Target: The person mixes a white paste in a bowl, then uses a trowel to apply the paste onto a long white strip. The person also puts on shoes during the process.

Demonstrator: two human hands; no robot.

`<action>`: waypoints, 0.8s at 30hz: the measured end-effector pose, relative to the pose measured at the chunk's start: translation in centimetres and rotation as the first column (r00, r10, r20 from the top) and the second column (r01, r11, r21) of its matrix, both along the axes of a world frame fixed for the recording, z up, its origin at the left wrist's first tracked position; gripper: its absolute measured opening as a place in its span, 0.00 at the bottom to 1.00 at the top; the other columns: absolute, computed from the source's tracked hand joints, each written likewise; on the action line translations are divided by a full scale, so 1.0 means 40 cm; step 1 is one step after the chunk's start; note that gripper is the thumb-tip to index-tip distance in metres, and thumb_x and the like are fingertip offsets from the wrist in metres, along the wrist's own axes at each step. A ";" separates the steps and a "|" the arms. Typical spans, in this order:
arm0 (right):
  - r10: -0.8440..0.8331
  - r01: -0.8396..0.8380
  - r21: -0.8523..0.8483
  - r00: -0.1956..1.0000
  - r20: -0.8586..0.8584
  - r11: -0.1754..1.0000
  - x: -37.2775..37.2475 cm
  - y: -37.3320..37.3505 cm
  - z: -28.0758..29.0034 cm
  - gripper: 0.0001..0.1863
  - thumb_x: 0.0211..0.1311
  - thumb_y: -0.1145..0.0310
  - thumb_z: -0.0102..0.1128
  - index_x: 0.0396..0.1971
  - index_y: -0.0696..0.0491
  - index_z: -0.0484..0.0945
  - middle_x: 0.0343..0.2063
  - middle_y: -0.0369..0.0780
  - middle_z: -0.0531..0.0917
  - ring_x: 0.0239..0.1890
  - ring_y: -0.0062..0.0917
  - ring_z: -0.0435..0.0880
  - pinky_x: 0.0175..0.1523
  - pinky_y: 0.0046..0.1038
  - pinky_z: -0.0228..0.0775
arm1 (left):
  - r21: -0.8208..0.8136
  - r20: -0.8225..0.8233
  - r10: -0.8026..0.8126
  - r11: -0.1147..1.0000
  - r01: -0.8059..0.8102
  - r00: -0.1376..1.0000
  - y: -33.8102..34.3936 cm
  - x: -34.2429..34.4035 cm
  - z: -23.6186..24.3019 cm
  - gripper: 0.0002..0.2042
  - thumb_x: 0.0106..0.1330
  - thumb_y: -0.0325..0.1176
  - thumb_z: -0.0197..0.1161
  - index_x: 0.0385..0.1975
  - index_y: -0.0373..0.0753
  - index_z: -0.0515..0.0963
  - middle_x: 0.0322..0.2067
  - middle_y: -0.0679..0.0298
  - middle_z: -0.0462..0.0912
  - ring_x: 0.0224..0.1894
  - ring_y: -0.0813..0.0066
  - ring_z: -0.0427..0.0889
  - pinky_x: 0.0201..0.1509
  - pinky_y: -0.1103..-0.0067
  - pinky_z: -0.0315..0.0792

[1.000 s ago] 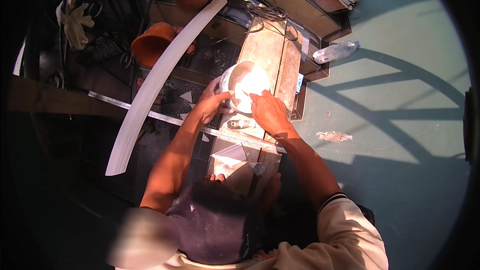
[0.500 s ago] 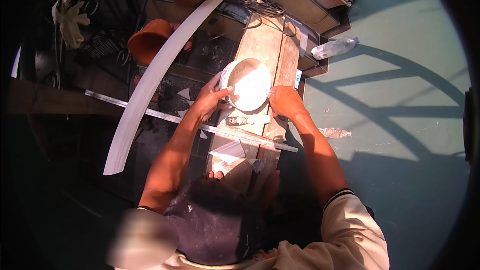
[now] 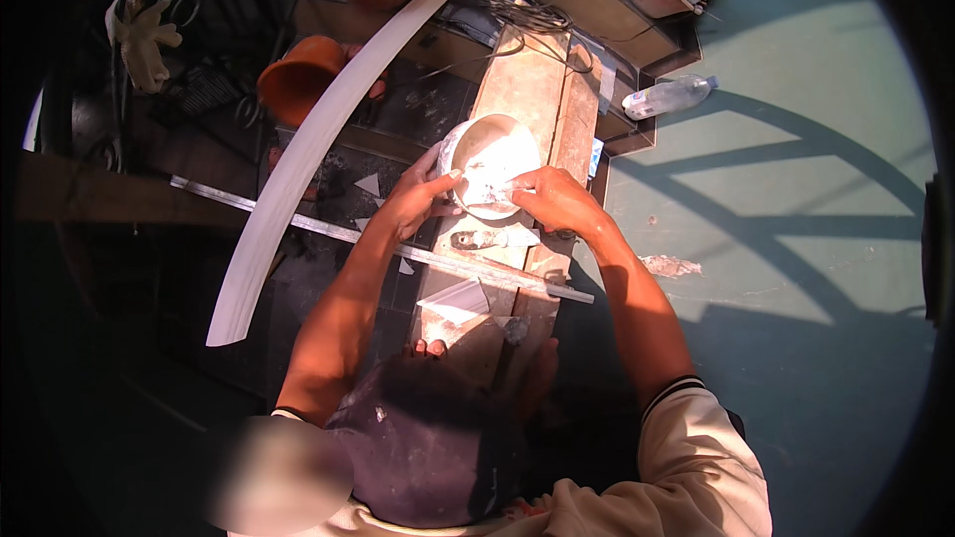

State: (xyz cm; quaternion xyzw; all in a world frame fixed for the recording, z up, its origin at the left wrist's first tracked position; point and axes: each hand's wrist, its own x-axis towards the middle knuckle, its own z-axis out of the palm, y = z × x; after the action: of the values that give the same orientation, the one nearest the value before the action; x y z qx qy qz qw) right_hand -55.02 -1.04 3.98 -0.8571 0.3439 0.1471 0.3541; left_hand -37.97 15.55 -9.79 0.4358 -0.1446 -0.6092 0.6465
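A round whitish bowl (image 3: 457,144) stands on the wooden planks (image 3: 527,75), its inside glaring in sunlight. My left hand (image 3: 418,197) grips the bowl's left side, thumb over the rim and fingers beneath. Over the bowl's right rim comes my right hand (image 3: 557,201), its fingertips pinched together inside against white stuff; whether they hold anything is lost in the glare. Just on the near side of the bowl lies a scraper (image 3: 489,239) with a dirty handle. A thin metal straightedge (image 3: 438,261) runs across the planks below it.
A long curved white moulding (image 3: 323,144) slants along the left. Orange buckets (image 3: 298,80) and a coiled cable (image 3: 532,18) lie farther off. Offcuts (image 3: 456,301) rest on the near planks. A plastic bottle (image 3: 668,97) lies at right; a pale glove (image 3: 144,38) hangs at far left.
My right hand has moved left from the bowl's right edge, so its fingertips now reach inside. My left hand keeps its hold, and the bowl stays in place.
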 end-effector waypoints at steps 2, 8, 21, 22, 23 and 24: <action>0.037 -0.041 -0.072 0.997 -0.064 0.997 0.004 -0.015 0.006 0.16 0.66 0.65 0.54 0.44 0.54 0.89 0.23 0.52 0.86 0.20 0.37 0.88 0.35 0.39 0.81 | 0.003 -0.017 0.004 1.000 -0.004 1.000 0.001 -0.001 0.003 0.35 0.75 0.34 0.63 0.80 0.45 0.55 0.61 0.58 0.80 0.54 0.72 0.84 0.49 0.71 0.87; 0.138 -0.177 -0.495 0.984 -0.116 0.850 0.006 0.057 0.010 0.16 0.68 0.64 0.58 0.49 0.52 0.88 0.37 0.53 0.86 0.46 0.49 0.86 0.52 0.49 0.76 | 0.004 0.018 -0.002 1.000 0.002 1.000 -0.012 -0.007 0.020 0.35 0.75 0.33 0.63 0.79 0.45 0.55 0.59 0.58 0.82 0.51 0.71 0.86 0.47 0.72 0.87; 0.012 0.013 -0.530 0.999 0.043 0.848 -0.053 0.016 -0.024 0.16 0.67 0.66 0.57 0.47 0.54 0.89 0.41 0.54 0.87 0.46 0.51 0.87 0.54 0.48 0.78 | 0.014 -0.006 -0.005 1.000 0.005 1.000 -0.009 -0.015 0.007 0.37 0.74 0.29 0.63 0.80 0.44 0.53 0.66 0.55 0.76 0.61 0.65 0.82 0.48 0.68 0.88; 0.035 -0.034 -0.488 0.999 -0.008 0.872 -0.066 0.011 -0.044 0.16 0.67 0.66 0.56 0.47 0.54 0.89 0.40 0.54 0.88 0.46 0.51 0.87 0.54 0.48 0.78 | 0.013 -0.007 -0.016 1.000 0.017 1.000 -0.009 -0.016 0.013 0.37 0.74 0.29 0.63 0.80 0.44 0.53 0.64 0.55 0.78 0.60 0.65 0.83 0.49 0.68 0.88; 0.067 -0.086 -0.441 0.996 -0.059 0.894 -0.057 0.022 -0.037 0.16 0.67 0.66 0.56 0.47 0.55 0.89 0.38 0.55 0.88 0.45 0.51 0.87 0.55 0.48 0.79 | 0.016 -0.008 -0.020 1.000 0.020 1.000 -0.009 -0.012 0.016 0.37 0.74 0.29 0.63 0.80 0.44 0.53 0.63 0.55 0.79 0.59 0.65 0.84 0.49 0.67 0.88; 0.078 -0.100 -0.390 0.994 -0.073 0.915 -0.056 0.045 -0.029 0.17 0.66 0.66 0.57 0.47 0.55 0.88 0.37 0.56 0.88 0.45 0.52 0.88 0.56 0.48 0.79 | 0.004 0.008 -0.016 1.000 0.016 1.000 -0.012 -0.008 0.016 0.37 0.74 0.29 0.63 0.80 0.44 0.53 0.62 0.55 0.80 0.57 0.65 0.85 0.50 0.67 0.88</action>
State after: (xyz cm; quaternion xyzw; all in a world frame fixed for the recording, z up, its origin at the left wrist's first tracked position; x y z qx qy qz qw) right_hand -57.27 0.76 2.82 -0.9211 0.3369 0.1149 0.1579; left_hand -38.30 15.06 -9.16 0.4381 -0.1496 -0.6131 0.6402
